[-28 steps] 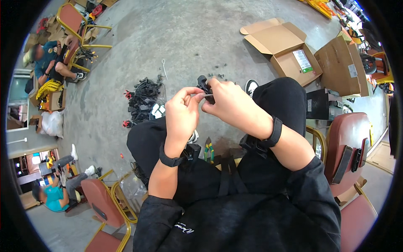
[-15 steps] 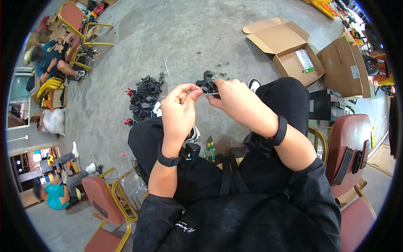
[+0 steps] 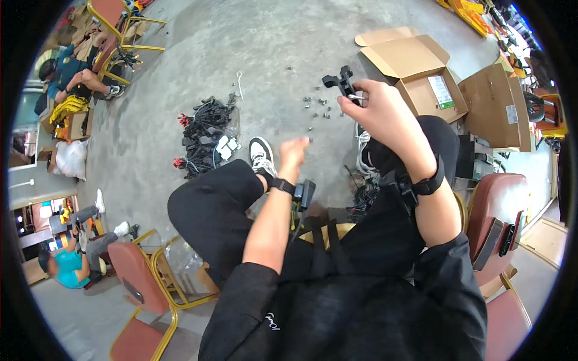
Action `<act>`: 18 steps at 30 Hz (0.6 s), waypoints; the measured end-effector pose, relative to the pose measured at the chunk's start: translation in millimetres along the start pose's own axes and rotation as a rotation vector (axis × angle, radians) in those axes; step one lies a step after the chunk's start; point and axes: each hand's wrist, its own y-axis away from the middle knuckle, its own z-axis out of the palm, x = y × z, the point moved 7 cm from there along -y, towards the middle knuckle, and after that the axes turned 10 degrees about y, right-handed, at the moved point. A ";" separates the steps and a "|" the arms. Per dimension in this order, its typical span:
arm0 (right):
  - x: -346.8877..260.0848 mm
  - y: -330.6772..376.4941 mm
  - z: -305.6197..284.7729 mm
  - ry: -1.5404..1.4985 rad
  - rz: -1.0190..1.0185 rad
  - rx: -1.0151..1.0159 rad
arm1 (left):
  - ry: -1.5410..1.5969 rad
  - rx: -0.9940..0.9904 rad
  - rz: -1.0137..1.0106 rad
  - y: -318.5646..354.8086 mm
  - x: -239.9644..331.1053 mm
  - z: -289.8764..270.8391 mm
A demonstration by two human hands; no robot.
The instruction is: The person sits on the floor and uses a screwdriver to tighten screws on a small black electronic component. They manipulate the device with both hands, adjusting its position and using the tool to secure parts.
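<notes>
My right hand (image 3: 376,111) is raised over my right knee and grips a small black plastic part (image 3: 341,82) with a short metal pin sticking out beside my fingers. My left hand (image 3: 293,154) hangs lower, between my knees, fingers loosely curled and holding nothing I can see. It points down toward the concrete floor (image 3: 180,66), where several small dark screws (image 3: 317,109) lie scattered. Both wrists wear black bands. A heap of black parts and cables (image 3: 205,129) with red ends lies on the floor left of my foot.
Open cardboard boxes (image 3: 421,72) stand at the upper right. Red chairs with yellow frames (image 3: 135,283) sit at my lower left and a red chair (image 3: 497,216) at my right. Other people sit at the far left (image 3: 75,75) and lower left (image 3: 69,262).
My hands have come apart. The left hand let go of the black part and dropped toward the floor, while the right hand carried the part up and to the right.
</notes>
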 end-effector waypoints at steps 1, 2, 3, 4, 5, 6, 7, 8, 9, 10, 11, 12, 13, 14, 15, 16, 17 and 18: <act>0.9 1.2 0.7 -0.001 0.015 -0.014 | 0.042 -0.003 -0.118 -0.3 -46.3 5.4; 3.4 2.3 -0.1 0.003 0.038 -0.026 | 0.133 0.020 -0.225 4.4 -91.6 8.1; -3.3 1.5 2.1 0.017 0.020 -0.058 | 0.149 0.095 -0.355 -0.2 -149.9 -4.7; -4.8 2.5 1.7 -0.002 -0.002 -0.052 | 0.111 0.244 -0.482 -0.1 -204.2 -14.0; 2.0 3.0 1.8 -0.016 -0.010 -0.041 | 0.084 0.261 -0.508 3.9 -218.2 -2.8; 2.6 1.1 3.1 -0.013 -0.006 -0.038 | 0.069 0.295 -0.524 9.9 -217.7 0.1; 3.2 -0.9 3.9 -0.009 -0.003 -0.036 | 0.052 0.330 -0.540 14.4 -216.2 2.5; 4.2 -2.9 4.2 -0.006 0.001 -0.035 | 0.103 0.250 -0.560 6.9 -210.8 12.6; 0.5 -5.8 4.9 -0.007 0.004 -0.050 | 0.202 0.216 -0.511 -10.6 -200.2 14.3; -2.0 -8.5 2.5 -0.003 0.011 -0.062 | 0.300 0.174 -0.461 -29.9 -188.4 21.6; -0.9 -11.2 2.8 0.001 0.022 -0.073 | 0.333 0.095 -0.420 -44.5 -166.4 33.9; 3.0 -11.9 3.2 -0.001 0.030 -0.068 | 0.362 0.013 -0.383 -51.3 -139.4 50.5; 7.2 -12.8 3.6 -0.004 0.039 -0.063 | 0.405 0.011 -0.394 -50.1 -113.0 65.6; 8.6 -14.1 2.7 -0.008 0.043 -0.054 | 0.449 0.010 -0.398 -49.2 -88.7 77.2; 7.2 -16.1 3.8 -0.020 0.036 -0.052 | 0.440 0.029 -0.352 -55.9 -74.7 75.6; 6.1 -17.7 5.7 -0.032 0.030 -0.051 | 0.430 0.048 -0.306 -60.6 -61.8 72.4; 4.5 -19.1 6.8 -0.043 0.025 -0.050 | 0.419 0.067 -0.261 -62.2 -51.1 67.0; 7.4 -19.7 4.5 -0.035 0.037 -0.044 | 0.444 0.028 -0.237 -58.3 -37.0 70.6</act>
